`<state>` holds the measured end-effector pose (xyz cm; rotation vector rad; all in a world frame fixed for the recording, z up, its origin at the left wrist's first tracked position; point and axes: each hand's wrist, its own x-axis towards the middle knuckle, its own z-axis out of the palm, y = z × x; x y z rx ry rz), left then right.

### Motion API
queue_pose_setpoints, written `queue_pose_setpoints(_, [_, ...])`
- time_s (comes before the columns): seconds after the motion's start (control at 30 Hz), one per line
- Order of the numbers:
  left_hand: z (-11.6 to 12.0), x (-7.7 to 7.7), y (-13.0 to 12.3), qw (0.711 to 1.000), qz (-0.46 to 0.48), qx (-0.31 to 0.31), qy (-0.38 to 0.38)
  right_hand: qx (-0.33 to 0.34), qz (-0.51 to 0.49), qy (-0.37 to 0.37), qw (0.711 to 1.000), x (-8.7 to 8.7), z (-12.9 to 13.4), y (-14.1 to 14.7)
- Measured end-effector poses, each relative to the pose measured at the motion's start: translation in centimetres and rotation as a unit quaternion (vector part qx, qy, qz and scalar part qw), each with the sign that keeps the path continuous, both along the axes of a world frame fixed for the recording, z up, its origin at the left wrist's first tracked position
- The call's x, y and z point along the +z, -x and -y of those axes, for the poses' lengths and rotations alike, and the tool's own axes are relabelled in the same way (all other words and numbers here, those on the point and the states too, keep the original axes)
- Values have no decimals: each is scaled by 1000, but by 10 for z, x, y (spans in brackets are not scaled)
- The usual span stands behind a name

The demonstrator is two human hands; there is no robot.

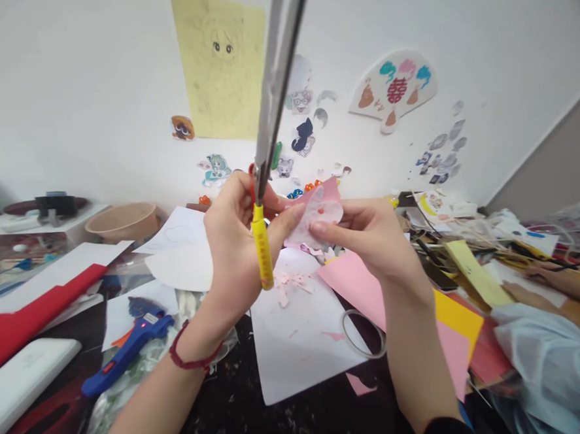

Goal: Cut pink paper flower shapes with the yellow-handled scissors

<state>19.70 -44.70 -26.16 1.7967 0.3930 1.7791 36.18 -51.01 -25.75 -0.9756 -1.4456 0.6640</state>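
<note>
My left hand (237, 236) holds a pair of scissors (268, 107) with a yellow-wrapped handle, its blades pointing up. The thumb of that hand also presses a small piece of pink and white paper (317, 215) with a red dot on it. From the other side, my right hand (370, 238) pinches the same piece. Pink paper scraps (291, 282) lie below on a white sheet (298, 347). A clear ring (363, 333) rests at that sheet's right edge, partly over a pink sheet (357, 278).
A blue glue gun (131, 351), a white box-like device (29, 380) and red card (40, 307) are at the left, a beige bowl (122, 222) behind. Another person's hand (559, 279) and sleeve (554, 358) are at the right, near yellow paper (475, 271).
</note>
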Motion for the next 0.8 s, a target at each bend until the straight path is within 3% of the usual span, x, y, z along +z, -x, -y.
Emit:
queue_pose_setpoints(0.3, [5, -4, -7, 997, 69, 7, 39, -74, -36, -84, 993, -10, -9, 15])
queue_pose_setpoints(0.47, [-5, -6, -12, 993, 82, -73, 42, -95, -3, -104, 990, -6, -2, 6])
queue_pose_setpoints(0.63, [-13, -1, -7, 991, 14, -123, 49, -105, 96, -60, 988, 3, 8, -1])
queue_pose_setpoints(0.8, [-8, 5, -2, 990, -103, -86, 44, -101, 168, -30, 980, 9, 15, -1])
